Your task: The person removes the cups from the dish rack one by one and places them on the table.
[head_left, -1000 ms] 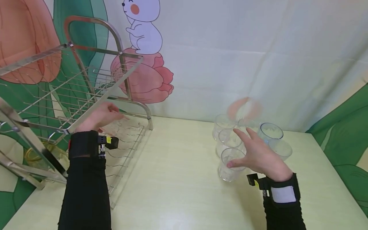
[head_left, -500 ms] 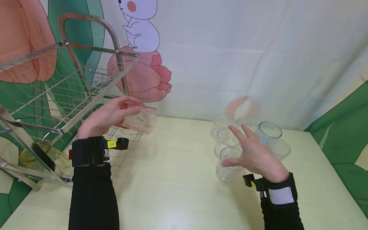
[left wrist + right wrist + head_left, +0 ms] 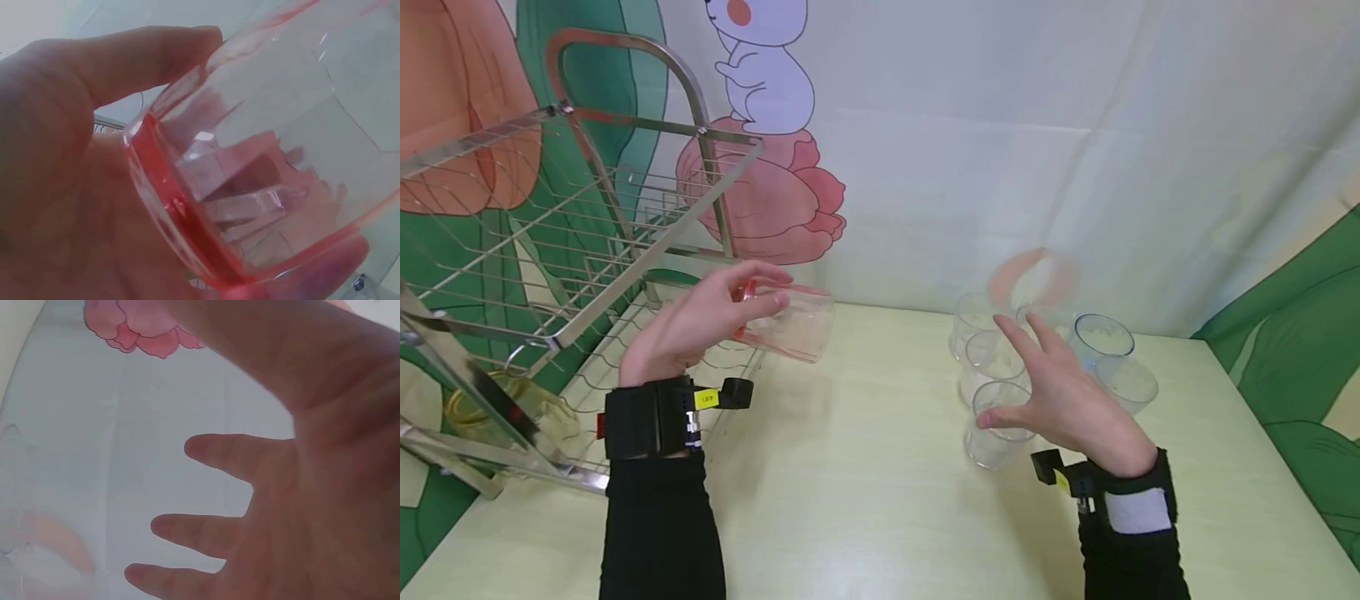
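My left hand grips a pink-tinted clear glass by its thick red base. The glass lies nearly sideways in the air, open end to the right, just off the rack's right side. In the left wrist view, fingers and thumb curl round the glass's base. On the right, my right hand hovers with fingers spread and nothing in its grasp. Its thumb overlaps the nearest clear glass in the head view. The right wrist view shows the fingers straight and apart against the backdrop.
A two-tier metal dish rack stands at the left, with a yellow-tinted glass on its lower tier. Several clear glasses cluster at the right, among them a blue-rimmed glass. A printed cloth hangs behind the table.
My left hand has brought the pink-tinted glass out from the rack's lower tier, moving right and toward me. My right hand has stayed almost in place, its fingers still spread.
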{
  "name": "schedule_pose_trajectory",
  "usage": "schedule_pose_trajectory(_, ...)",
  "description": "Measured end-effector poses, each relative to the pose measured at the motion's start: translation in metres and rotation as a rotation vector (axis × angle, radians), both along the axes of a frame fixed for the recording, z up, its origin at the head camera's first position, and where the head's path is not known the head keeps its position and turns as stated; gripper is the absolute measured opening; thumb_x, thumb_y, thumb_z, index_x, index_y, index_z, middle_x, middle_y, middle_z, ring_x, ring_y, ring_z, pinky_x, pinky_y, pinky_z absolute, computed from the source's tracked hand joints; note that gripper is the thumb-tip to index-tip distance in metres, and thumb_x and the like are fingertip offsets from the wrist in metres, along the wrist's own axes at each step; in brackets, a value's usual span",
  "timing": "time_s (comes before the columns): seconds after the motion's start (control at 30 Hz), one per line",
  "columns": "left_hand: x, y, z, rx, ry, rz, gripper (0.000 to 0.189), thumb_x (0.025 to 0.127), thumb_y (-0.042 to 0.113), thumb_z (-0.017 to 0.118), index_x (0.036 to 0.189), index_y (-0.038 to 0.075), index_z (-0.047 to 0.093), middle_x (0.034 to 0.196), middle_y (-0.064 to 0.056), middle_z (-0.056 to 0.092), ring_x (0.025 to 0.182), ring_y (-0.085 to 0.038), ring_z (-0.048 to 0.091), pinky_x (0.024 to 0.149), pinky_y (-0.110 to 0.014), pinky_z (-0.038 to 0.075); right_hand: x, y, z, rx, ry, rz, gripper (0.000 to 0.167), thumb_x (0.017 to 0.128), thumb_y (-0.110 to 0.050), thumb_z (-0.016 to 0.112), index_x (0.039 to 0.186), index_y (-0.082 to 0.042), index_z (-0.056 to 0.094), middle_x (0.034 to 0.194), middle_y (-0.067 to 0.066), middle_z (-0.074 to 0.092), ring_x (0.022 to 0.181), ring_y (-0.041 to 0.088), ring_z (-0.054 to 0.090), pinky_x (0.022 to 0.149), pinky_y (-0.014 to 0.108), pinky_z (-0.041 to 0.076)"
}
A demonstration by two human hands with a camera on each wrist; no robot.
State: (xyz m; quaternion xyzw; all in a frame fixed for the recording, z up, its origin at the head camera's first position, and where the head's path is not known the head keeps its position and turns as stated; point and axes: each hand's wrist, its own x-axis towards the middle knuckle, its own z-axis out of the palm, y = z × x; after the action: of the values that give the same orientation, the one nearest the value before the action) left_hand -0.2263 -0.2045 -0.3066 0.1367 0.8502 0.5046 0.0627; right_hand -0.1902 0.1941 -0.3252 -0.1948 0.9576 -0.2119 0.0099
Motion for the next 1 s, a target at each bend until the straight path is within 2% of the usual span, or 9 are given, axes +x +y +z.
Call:
schedule_pose_trajectory(0.2, -0.001, 0.012, -0.010, 0.095, -0.011, -0.022, 0.049, 0.096, 0.036, 0.063, 0.139, 0.014, 0.050, 0.132, -0.010, 0.046, 0.117, -0.030, 0.045, 0.091, -0.045, 0.048, -0.003, -0.002, 0.005, -0.060, -0.021, -0.007, 0.120, 0.070, -0.056, 0.083, 0.159, -0.026, 0.008, 0.160, 0.021, 0.004, 0.141, 0.049, 0.016, 0.099, 0.069, 0.034)
schedule_pose_trajectory(0.33, -0.006, 0.021, -0.019, 0.144, -0.034, -0.064, 0.050, 0.096, 0.033, 0.064, 0.138, 0.012, 0.050, 0.132, -0.012, 0.046, 0.118, -0.031, 0.048, 0.087, -0.043, 0.054, -0.005, -0.003, 0.006, -0.101, -0.036, 0.005, 0.118, 0.069, -0.059, 0.081, 0.158, -0.029, 0.009, 0.161, 0.019, 0.004, 0.142, 0.046, 0.016, 0.101, 0.067, 0.032)
schedule_pose_trajectory(0.47, -0.010, 0.028, -0.029, 0.174, -0.024, -0.081, 0.049, 0.096, 0.031, 0.065, 0.137, 0.010, 0.050, 0.134, -0.011, 0.046, 0.118, -0.030, 0.049, 0.086, -0.041, 0.055, -0.007, -0.002, 0.007, -0.165, -0.058, 0.000, 0.117, 0.070, -0.057, 0.082, 0.158, -0.027, 0.011, 0.162, 0.014, 0.003, 0.143, 0.043, 0.016, 0.105, 0.064, 0.029)
schedule_pose_trajectory(0.63, -0.009, 0.034, -0.042, 0.266, -0.051, -0.108, 0.049, 0.095, 0.028, 0.067, 0.137, 0.009, 0.049, 0.137, -0.010, 0.046, 0.120, -0.031, 0.049, 0.085, -0.043, 0.055, -0.006, -0.011, 0.002, -0.274, -0.075, -0.001, 0.112, 0.069, -0.061, 0.080, 0.155, -0.040, 0.012, 0.161, -0.001, 0.010, 0.144, 0.030, 0.021, 0.107, 0.057, 0.032)
schedule_pose_trajectory(0.77, -0.010, 0.039, -0.049, 0.268, -0.072, -0.108, 0.048, 0.094, 0.029, 0.068, 0.136, 0.011, 0.051, 0.132, -0.010, 0.050, 0.117, -0.029, 0.051, 0.082, -0.043, 0.056, -0.006, -0.026, -0.004, -0.397, -0.121, 0.022, 0.107, 0.071, -0.056, 0.082, 0.152, -0.049, 0.012, 0.159, -0.013, 0.012, 0.145, 0.019, 0.018, 0.109, 0.054, 0.029)
schedule_pose_trajectory(0.87, -0.013, 0.045, -0.050, 0.296, -0.067, -0.123, 0.047, 0.094, 0.027, 0.068, 0.135, 0.011, 0.052, 0.131, -0.010, 0.050, 0.116, -0.029, 0.052, 0.083, -0.043, 0.056, -0.009, -0.033, -0.006, -0.446, -0.130, 0.040, 0.106, 0.072, -0.052, 0.083, 0.152, -0.048, 0.014, 0.159, -0.014, 0.012, 0.145, 0.018, 0.018, 0.108, 0.053, 0.032)
schedule_pose_trajectory(1.0, -0.017, 0.057, -0.052, 0.386, -0.054, -0.170, 0.045, 0.094, 0.022, 0.069, 0.134, 0.009, 0.052, 0.132, -0.012, 0.048, 0.115, -0.032, 0.051, 0.082, -0.046, 0.056, -0.012, -0.037, -0.003, -0.414, -0.108, 0.055, 0.108, 0.071, -0.052, 0.084, 0.154, -0.044, 0.014, 0.160, -0.011, 0.013, 0.144, 0.021, 0.021, 0.107, 0.053, 0.035)
